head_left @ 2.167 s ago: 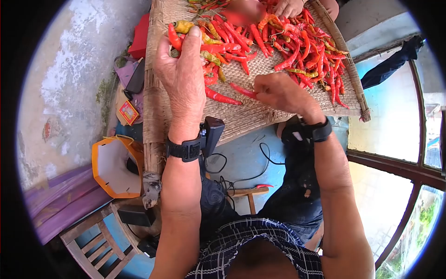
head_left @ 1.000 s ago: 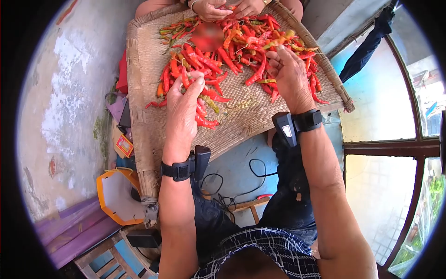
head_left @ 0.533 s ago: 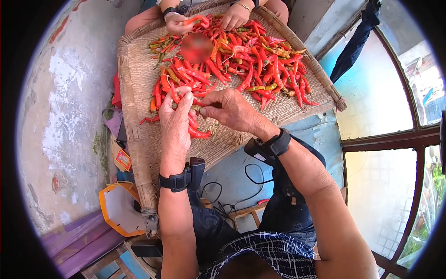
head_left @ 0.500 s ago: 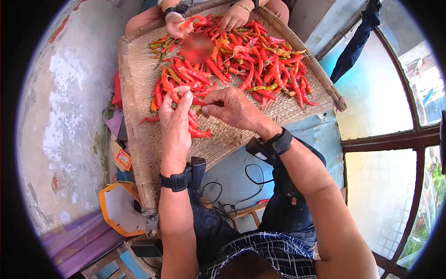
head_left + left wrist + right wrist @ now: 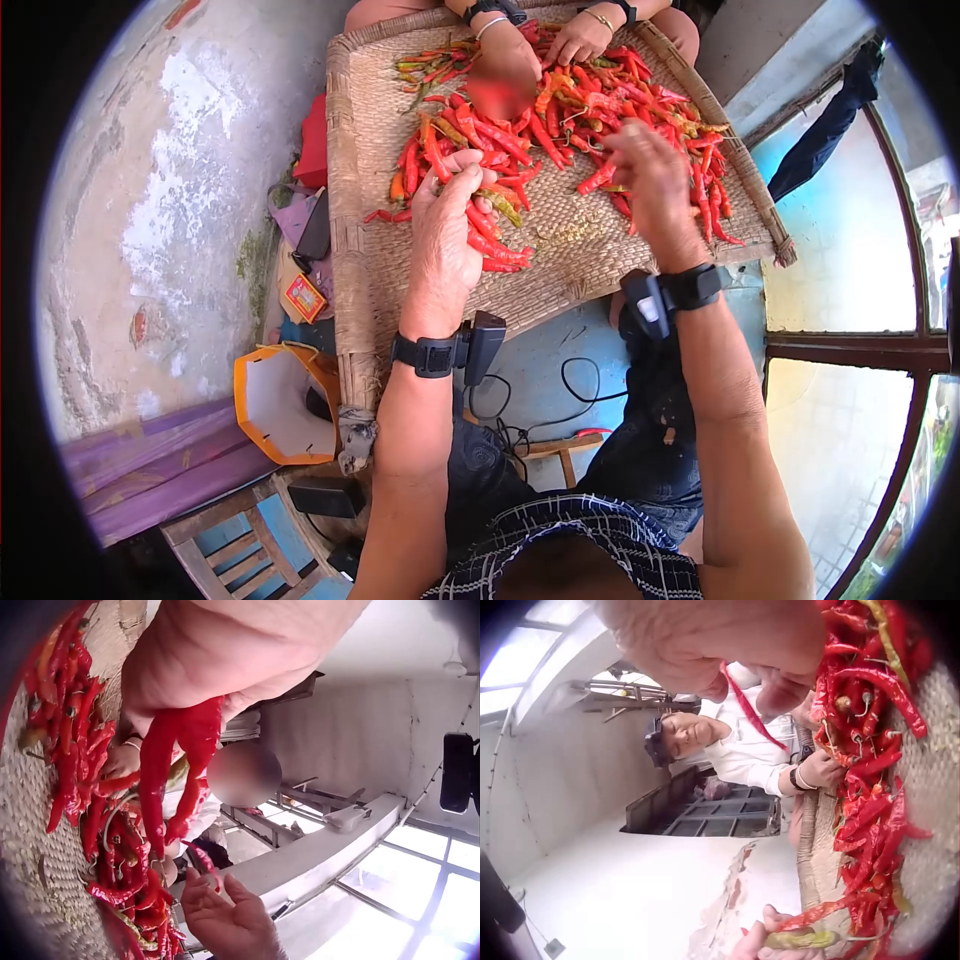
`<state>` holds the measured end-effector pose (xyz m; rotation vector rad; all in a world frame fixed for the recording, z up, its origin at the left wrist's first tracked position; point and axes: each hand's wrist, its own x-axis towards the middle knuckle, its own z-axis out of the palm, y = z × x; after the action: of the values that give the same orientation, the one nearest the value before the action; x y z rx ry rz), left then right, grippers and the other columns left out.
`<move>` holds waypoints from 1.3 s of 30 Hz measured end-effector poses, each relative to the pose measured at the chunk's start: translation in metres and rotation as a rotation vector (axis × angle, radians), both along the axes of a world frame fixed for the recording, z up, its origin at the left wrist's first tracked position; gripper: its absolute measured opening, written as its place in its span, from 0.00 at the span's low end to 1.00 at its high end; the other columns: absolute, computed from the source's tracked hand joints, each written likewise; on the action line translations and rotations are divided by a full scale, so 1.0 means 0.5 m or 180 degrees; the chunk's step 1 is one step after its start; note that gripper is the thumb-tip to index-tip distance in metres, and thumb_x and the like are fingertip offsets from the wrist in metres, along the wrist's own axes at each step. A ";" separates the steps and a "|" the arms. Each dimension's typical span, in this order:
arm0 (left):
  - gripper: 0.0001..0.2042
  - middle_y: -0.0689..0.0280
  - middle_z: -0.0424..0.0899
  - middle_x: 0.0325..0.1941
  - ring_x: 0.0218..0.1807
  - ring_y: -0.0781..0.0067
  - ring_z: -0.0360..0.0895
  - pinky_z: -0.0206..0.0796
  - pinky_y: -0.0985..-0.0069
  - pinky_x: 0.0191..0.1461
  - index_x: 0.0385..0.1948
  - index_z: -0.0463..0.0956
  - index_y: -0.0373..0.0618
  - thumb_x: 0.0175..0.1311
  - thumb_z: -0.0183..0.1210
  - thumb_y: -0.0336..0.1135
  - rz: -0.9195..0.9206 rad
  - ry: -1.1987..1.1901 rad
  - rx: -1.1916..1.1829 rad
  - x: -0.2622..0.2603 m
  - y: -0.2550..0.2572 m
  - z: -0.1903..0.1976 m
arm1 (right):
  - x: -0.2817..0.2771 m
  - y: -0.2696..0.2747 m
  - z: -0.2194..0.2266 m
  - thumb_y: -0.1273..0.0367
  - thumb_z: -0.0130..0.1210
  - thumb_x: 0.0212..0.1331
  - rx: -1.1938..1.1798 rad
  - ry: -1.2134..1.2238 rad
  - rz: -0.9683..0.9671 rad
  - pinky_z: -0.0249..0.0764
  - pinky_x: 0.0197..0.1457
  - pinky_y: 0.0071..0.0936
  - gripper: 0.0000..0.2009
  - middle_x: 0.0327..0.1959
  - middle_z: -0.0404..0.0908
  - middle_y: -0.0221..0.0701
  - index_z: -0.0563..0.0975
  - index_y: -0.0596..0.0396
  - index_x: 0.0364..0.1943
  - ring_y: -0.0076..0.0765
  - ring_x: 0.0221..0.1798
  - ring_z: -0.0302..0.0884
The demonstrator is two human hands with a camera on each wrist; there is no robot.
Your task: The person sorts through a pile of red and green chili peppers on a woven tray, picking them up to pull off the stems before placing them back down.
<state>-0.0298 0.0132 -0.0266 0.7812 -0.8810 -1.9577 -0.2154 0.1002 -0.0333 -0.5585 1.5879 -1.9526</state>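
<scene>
My left hand [image 5: 445, 225] grips a few chili peppers over the near left of the woven tray [image 5: 360, 290]. Red chilies [image 5: 161, 772] hang below its fingers in the left wrist view, and a yellow-green chili [image 5: 802, 939] juts out in the right wrist view. My right hand [image 5: 658, 190], blurred, is over the right-hand heap of red chilies [image 5: 715, 185]. Its fingers and thumb stand apart in the left wrist view, with a slim red chili [image 5: 202, 864] at the fingertips. That chili [image 5: 751, 711] crosses the wide gap between finger and thumb in the right wrist view.
Across the tray, another person's hands [image 5: 582, 38] work in the chilies. Pale seeds [image 5: 570, 232] lie on the weave. An orange-rimmed box [image 5: 290, 400] and a wooden chair [image 5: 235, 545] stand at left. Black cables [image 5: 510, 430] trail below the tray; a window is at right.
Half a second ago my right hand was at my left hand, fingers on a chili; now it has swung right, over the heap. My left hand keeps its chilies. The other person's left-side hand lowered.
</scene>
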 end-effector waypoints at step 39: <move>0.09 0.72 0.72 0.32 0.29 0.85 0.66 0.62 0.85 0.33 0.42 0.72 0.42 0.61 0.54 0.28 -0.0037 -0.0818 -0.0851 -0.009 0.015 0.000 | 0.094 -0.005 -0.011 0.67 0.58 0.54 0.0683 0.2254 0.2236 0.69 0.28 0.29 0.10 0.18 0.76 0.35 0.76 0.61 0.27 0.30 0.22 0.73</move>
<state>-0.0341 0.0208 -0.0265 0.8803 -1.2727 -1.7251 -0.1683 0.0975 -0.0389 -1.5824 1.6266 -1.0843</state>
